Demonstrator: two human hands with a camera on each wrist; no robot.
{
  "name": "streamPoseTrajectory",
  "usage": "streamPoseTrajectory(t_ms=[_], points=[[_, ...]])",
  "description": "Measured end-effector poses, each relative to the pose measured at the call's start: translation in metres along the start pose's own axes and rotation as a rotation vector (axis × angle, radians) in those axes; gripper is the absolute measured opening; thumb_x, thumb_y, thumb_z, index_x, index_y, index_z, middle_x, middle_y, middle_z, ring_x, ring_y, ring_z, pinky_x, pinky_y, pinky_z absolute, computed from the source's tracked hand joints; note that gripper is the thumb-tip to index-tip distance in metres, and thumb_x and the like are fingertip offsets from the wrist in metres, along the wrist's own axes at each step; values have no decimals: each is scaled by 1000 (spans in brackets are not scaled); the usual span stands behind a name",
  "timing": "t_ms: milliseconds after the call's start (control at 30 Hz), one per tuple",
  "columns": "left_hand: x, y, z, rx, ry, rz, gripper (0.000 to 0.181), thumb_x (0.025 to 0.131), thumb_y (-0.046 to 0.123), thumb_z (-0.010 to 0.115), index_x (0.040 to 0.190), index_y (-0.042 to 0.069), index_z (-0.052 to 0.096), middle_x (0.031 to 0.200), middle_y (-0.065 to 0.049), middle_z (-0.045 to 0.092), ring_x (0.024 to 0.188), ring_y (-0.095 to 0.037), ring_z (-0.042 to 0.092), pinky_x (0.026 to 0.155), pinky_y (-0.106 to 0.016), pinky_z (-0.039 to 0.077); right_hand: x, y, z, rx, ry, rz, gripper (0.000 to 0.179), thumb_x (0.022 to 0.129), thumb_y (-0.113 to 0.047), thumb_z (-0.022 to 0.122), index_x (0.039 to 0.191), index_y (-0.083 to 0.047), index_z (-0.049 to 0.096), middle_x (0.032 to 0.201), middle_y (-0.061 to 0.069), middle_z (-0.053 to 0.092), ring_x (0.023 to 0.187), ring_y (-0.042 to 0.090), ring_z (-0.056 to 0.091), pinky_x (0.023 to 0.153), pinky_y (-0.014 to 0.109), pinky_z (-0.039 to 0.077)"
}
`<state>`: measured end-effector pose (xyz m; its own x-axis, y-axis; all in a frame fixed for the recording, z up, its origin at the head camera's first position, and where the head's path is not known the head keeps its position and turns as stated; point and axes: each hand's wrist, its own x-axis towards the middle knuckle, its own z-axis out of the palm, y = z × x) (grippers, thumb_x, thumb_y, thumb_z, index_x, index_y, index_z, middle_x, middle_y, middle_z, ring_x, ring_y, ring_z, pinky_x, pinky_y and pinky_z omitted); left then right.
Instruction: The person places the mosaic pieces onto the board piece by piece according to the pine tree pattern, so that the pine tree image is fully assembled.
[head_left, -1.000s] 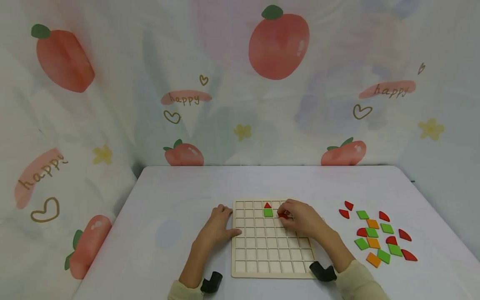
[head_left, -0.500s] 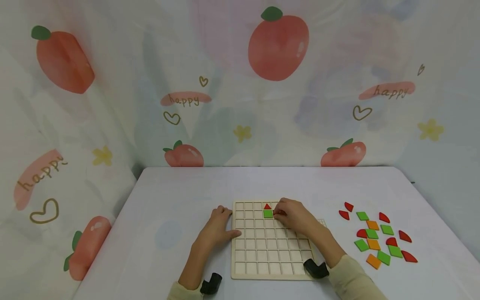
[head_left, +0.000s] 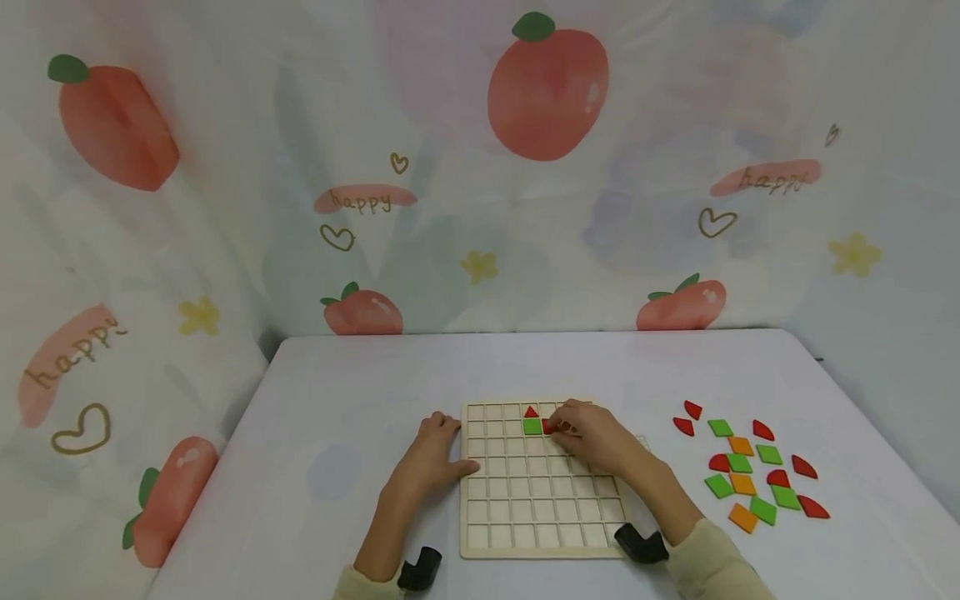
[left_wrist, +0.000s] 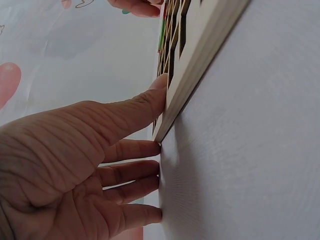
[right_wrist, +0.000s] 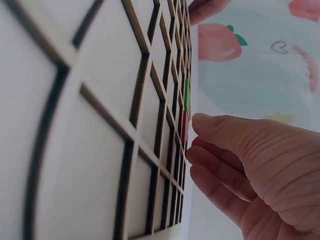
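Note:
A pale wooden grid board (head_left: 522, 535) lies on the white table. Near its far edge sit a red triangle tile (head_left: 531, 412) and a green square tile (head_left: 532, 427). Just right of the green tile is a red tile (head_left: 547, 426), partly hidden by my right hand (head_left: 592, 433). In the right wrist view, that red tile (right_wrist: 185, 126) lies in the grid by my right thumb and fingertips, which stand a little apart. My left hand (head_left: 427, 454) is at the board's left edge. Its thumb (left_wrist: 150, 97) rests on the rim, while the straight fingers touch the table beside it.
Loose tiles lie right of the board: green ones (head_left: 763, 511), orange ones (head_left: 742, 518) and red rounded ones (head_left: 813, 507). A patterned cloth (head_left: 450, 167) hangs behind the table. Black wrist mounts (head_left: 420, 568) sit below both hands.
My right hand moved left with the red tile to beside the green tile, then drew slightly right, so more of the red tile shows. My left hand stayed at the board's edge.

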<state>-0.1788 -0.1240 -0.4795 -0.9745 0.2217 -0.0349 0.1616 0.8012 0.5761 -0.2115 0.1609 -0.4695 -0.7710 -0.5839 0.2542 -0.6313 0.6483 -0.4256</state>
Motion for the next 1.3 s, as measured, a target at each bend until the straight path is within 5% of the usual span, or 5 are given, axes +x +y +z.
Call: streamPoseTrajectory(t_ms=[600,1300], points=[[-1,0,1,-11,-4,3,67,84,26,86,136,-5,57,128,-19,55,126,-36,51,103,-50,50,-40,13,-32,-39,51,276,14,92,-13,76,107,-10,75,100,-2,69,89,18,66,77,39,59],[1,-1,0,-11,0,2,66,84,26,87,135,-4,58,128,-18,55,127,-36,50,105,-51,48,-72,42,-65,-97,210,283,17,90,-3,76,107,-1,74,100,8,72,85,24,66,72,41,60]])
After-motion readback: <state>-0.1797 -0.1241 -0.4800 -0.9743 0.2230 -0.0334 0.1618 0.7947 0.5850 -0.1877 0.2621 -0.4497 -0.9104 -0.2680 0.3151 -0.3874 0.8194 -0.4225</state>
